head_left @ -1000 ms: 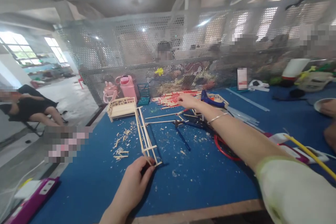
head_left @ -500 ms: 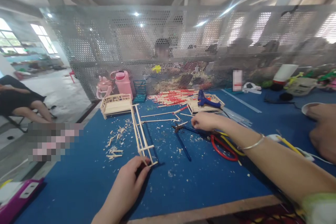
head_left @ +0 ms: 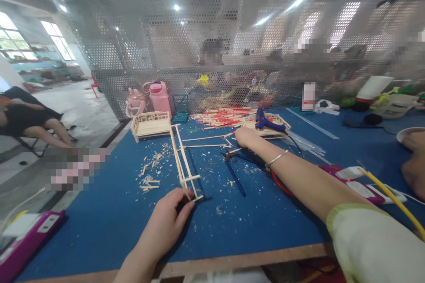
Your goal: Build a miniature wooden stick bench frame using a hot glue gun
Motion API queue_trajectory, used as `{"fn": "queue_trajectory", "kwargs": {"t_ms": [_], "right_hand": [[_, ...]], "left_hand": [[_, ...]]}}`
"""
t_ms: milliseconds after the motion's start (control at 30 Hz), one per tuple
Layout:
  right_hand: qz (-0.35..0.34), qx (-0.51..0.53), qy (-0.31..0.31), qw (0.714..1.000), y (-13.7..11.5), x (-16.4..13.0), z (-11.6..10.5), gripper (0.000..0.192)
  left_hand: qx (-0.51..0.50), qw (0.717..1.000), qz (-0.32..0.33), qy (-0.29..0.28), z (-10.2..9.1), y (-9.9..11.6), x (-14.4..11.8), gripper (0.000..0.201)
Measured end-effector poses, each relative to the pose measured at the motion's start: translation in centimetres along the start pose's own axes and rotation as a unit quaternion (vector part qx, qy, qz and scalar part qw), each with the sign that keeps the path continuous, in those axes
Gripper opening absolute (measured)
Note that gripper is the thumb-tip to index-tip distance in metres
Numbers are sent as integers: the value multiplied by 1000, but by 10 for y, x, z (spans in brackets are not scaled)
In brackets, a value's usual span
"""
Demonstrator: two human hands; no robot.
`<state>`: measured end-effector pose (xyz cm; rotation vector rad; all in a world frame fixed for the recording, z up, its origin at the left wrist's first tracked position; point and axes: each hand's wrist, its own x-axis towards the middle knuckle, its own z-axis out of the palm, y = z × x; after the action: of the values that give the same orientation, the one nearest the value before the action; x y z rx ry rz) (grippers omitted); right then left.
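A person seated at a blue felt-covered counter [head_left: 99,230] pinches the near end of a long ladder-like frame of pale wooden sticks [head_left: 184,164] between thumb and fingers of the left hand [head_left: 171,217]; the frame lies flat on the counter, running away from the person toward a small bench-shaped model of pale wooden sticks [head_left: 151,124] at the far edge. The right hand [head_left: 246,136], a thin silver bangle [head_left: 276,159] on its wrist, reaches far across, fingers curled loosely over loose pale sticks [head_left: 206,139]; whether it grips one cannot be told. Just in front of that hand lies a pair of blue-handled pliers [head_left: 234,168], and beyond it a blue glue gun [head_left: 267,123] rests on a second pale stick model. A heap of red-tipped sticks [head_left: 224,117] lies near the perforated metal screen [head_left: 199,53], beside a pink plastic water bottle [head_left: 160,98]. Wood chips [head_left: 151,172] are scattered left of the frame.
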<state>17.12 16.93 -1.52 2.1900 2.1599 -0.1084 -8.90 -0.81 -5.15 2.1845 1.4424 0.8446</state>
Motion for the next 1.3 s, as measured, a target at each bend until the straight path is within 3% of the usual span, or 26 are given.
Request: {"fn": "queue_trajectory", "kwargs": {"t_ms": [167, 267, 300, 333, 400, 433, 500, 567, 667, 833, 1000, 1167, 1300], "right_hand": [[-27, 68, 57, 996, -4, -34, -14, 24], [-113, 170, 39, 978, -14, -73, -11, 21], [-149, 293, -3, 944, -19, -88, -6, 20], [-184, 407, -57, 893, -25, -102, 1, 21], [-225, 540, -134, 800, -38, -126, 20, 15], [-238, 574, -153, 769, -45, -134, 29, 12], [-264, 602, -132, 742, -57, -144, 44, 13], [-281, 602, -73, 743, -66, -145, 53, 11], [-272, 578, -5, 769, -73, -139, 59, 8], [-262, 506, 27, 822, -74, -135, 62, 11], [-279, 459, 78, 840, -74, -140, 59, 17], [-163, 319, 157, 920, -59, -125, 44, 29], [-102, 237, 181, 949, -33, -93, 30, 34]], "left_hand": [[-14, 1000, -17, -13, 0, 2, -2, 18], [-28, 999, -20, -15, 0, 3, -3, 23], [-30, 999, -20, -14, 1, 3, -3, 24], [-31, 999, -19, -12, 1, 4, -3, 24], [-30, 999, -15, -13, 1, 5, -3, 22], [-30, 999, -12, -14, 1, 6, -3, 21], [-31, 999, -4, -15, 1, 7, -3, 19], [-33, 999, 1, -14, 1, 7, -3, 19], [-34, 999, 0, -14, 2, 5, -2, 21], [-20, 1000, 4, -9, 6, 1, -2, 21], [-27, 1000, 0, -5, 5, 4, -2, 20], [-32, 999, -1, -4, 3, 5, -3, 19], [-29, 1000, 3, 3, 3, 0, -2, 19]]}}
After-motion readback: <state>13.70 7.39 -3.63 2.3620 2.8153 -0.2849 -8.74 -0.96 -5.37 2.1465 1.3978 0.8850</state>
